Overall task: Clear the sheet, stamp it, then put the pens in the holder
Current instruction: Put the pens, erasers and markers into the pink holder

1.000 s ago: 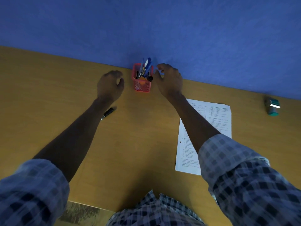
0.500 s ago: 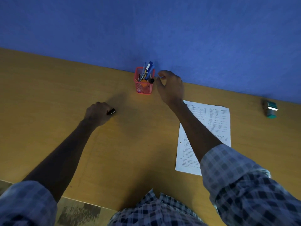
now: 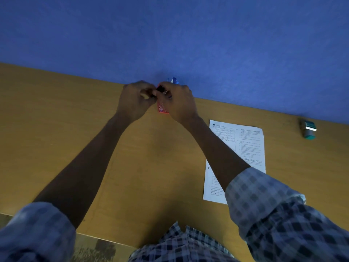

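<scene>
Both hands meet right over the red holder [image 3: 162, 108] at the wall edge of the tabletop [image 3: 56, 129]. Left hand [image 3: 135, 99] fingers pinch a dark pen [image 3: 160, 89], tip toward holder mouth, just beside it. Right hand [image 3: 178, 103] curled at holder rim, grip unclear. Left nearer.

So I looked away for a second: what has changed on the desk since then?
The left hand picked the black pen up off the desk and carried it to the red holder, meeting the right hand there. The sheet and stamp stayed put.
</scene>
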The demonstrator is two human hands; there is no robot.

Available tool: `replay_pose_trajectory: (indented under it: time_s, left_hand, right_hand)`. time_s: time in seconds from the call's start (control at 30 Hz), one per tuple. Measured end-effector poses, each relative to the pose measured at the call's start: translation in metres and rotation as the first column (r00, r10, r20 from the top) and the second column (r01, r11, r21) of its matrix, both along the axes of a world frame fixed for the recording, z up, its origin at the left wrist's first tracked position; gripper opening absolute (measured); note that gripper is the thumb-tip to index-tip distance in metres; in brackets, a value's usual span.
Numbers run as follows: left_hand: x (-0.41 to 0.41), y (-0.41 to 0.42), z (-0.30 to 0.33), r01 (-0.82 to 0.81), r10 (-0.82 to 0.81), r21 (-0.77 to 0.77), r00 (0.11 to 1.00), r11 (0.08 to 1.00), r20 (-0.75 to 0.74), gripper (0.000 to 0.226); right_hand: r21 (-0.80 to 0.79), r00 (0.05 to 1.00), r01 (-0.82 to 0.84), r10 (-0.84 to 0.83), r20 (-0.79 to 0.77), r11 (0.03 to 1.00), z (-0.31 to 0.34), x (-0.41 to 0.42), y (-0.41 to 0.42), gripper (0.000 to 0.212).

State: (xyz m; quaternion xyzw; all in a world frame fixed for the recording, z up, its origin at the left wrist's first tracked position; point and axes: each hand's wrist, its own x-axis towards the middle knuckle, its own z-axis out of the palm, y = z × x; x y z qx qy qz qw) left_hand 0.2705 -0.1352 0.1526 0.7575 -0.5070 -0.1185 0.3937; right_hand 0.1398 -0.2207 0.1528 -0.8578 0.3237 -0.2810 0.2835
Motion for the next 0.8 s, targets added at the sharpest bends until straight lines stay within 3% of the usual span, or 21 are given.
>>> replay_pose_trajectory:
  time_s: [0.1, 0.17, 0.3, 0.43, 0.53, 0.8]
  left_hand:
    - [-0.007, -0.021, 0.011, 0.041, -0.037, -0.092, 0.998, 0.995, 0.042, 0.021]
    - [-0.008, -0.030, 0.008, 0.038, -0.026, -0.125, 0.995, 0.991, 0.095, 0.028]
    - [0.000, -0.043, -0.014, -0.056, 0.062, -0.058, 0.992, 0.997, 0.107, 0.051]
    - [0.003, -0.046, -0.040, -0.154, 0.135, 0.134, 0.981, 0.979, 0.141, 0.044]
    - [0.002, -0.043, -0.057, -0.142, 0.134, 0.219, 0.990, 0.965, 0.054, 0.031]
    - [0.001, -0.050, -0.070, -0.133, 0.144, 0.171, 0.988, 0.976, -0.057, 0.039]
  right_hand:
    - [0.265, 0.966, 0.036, -0.101, 0.238, 0.964, 0.010, 0.004, -0.010, 0.021]
    - [0.297, 0.948, 0.083, -0.168, 0.271, 0.951, 0.015, 0.003, -0.019, 0.021]
    - [0.206, 0.932, 0.175, -0.230, 0.281, 0.963, 0.015, 0.002, -0.036, 0.020]
    - [0.071, 0.956, 0.214, -0.224, 0.191, 0.974, 0.002, 0.004, -0.049, 0.024]
    - [0.041, 0.978, 0.182, -0.185, 0.099, 0.982, -0.011, 0.011, -0.054, 0.022]
    - [-0.065, 0.992, 0.124, -0.123, 0.016, 0.990, -0.031, 0.031, -0.059, 0.017]
